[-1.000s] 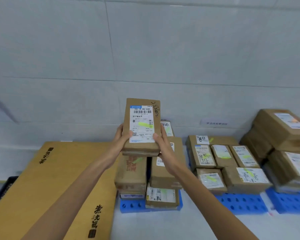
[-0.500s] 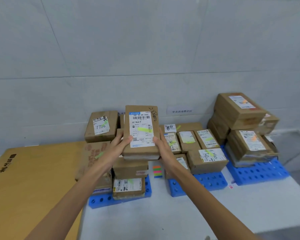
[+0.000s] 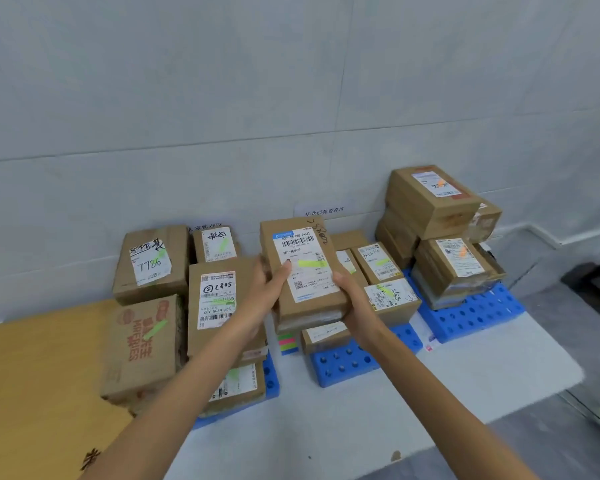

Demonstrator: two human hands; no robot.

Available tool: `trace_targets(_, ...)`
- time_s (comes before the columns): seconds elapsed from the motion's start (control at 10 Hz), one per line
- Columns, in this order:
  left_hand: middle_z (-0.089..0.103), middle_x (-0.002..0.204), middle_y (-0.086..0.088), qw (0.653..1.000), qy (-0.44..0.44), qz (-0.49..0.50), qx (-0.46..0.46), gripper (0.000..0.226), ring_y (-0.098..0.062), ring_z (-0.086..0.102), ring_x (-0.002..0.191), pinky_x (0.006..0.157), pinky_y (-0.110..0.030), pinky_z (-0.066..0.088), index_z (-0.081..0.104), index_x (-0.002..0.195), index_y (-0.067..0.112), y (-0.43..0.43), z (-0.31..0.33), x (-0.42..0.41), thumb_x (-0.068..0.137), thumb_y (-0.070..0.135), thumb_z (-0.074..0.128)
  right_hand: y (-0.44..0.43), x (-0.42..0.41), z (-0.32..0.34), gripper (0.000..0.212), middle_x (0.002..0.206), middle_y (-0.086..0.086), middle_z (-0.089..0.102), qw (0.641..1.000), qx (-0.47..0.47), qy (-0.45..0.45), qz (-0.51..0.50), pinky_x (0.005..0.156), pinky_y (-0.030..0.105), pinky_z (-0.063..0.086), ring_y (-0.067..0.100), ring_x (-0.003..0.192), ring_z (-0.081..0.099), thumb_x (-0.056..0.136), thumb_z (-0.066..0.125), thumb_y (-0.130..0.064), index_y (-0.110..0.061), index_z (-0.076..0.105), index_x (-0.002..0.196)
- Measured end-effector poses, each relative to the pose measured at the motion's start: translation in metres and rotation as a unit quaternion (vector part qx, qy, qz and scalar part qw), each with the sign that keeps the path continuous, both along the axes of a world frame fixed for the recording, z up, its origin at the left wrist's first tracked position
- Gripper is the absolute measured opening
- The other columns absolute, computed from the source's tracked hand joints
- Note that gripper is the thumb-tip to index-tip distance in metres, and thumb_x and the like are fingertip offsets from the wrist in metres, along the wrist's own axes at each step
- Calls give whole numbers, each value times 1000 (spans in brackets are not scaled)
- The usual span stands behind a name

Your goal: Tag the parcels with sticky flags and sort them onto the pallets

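Note:
I hold a brown cardboard parcel (image 3: 302, 268) in the air with both hands; its white shipping label carries a yellow-green sticky flag. My left hand (image 3: 267, 285) grips its left edge, thumb on the label. My right hand (image 3: 352, 296) grips its right edge. The parcel hangs over the gap between the left blue pallet (image 3: 271, 379) and the middle blue pallet (image 3: 343, 365). A pad of coloured sticky flags (image 3: 288, 342) lies on the white surface just below the parcel. Flagged parcels are stacked on all three pallets.
The left stack includes a parcel marked 7786 (image 3: 149, 263). A right blue pallet (image 3: 475, 313) bears taller boxes with orange flags (image 3: 430, 199). A large flat yellow box (image 3: 32, 393) lies at the left. The white wall stands close behind; grey floor lies at the right.
My view has swung right and downward, so the pallets sit more central. The held parcel has come lower and slightly right, toward the middle pallet; both hands keep their grip.

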State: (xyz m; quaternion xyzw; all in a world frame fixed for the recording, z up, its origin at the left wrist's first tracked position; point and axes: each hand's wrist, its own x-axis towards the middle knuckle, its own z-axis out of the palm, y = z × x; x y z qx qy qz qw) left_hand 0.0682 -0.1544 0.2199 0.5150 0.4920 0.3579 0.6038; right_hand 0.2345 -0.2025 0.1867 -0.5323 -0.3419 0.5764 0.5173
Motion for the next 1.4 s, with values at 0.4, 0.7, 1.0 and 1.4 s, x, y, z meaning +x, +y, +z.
trace_targets(0.4,52,135,-1,995,75,25,-63,46,-19,55,116,100,-37,47,32,140,21,39,-70,96,97,28,47,72,92,-44,41,124,4,59,985,-132,-98,42,99,42,45,21,113,55,95,45,-43,-21,51,130)
trace_targets(0.7,56,130,-5,979,174,98,-32,36,-22,54,117,96,-31,44,45,133,13,135,-93,130,97,16,47,178,116,-63,48,139,3,48,969,-142,-171,107,102,45,42,24,123,48,99,40,-36,-24,31,145)
trace_targets(1.0,58,119,-2,948,287,137,1,41,-18,61,100,82,-42,54,36,130,18,170,-152,135,97,43,40,219,103,-109,57,137,8,50,941,-30,-292,166,95,30,44,21,117,54,102,30,-29,-16,3,150)
trace_targets(1.4,45,137,-11,941,319,54,-96,59,-28,52,119,99,-45,45,19,139,12,182,-132,126,96,44,42,218,104,-97,73,139,19,39,881,-85,-441,148,99,45,41,35,122,45,92,32,-59,-13,18,146)
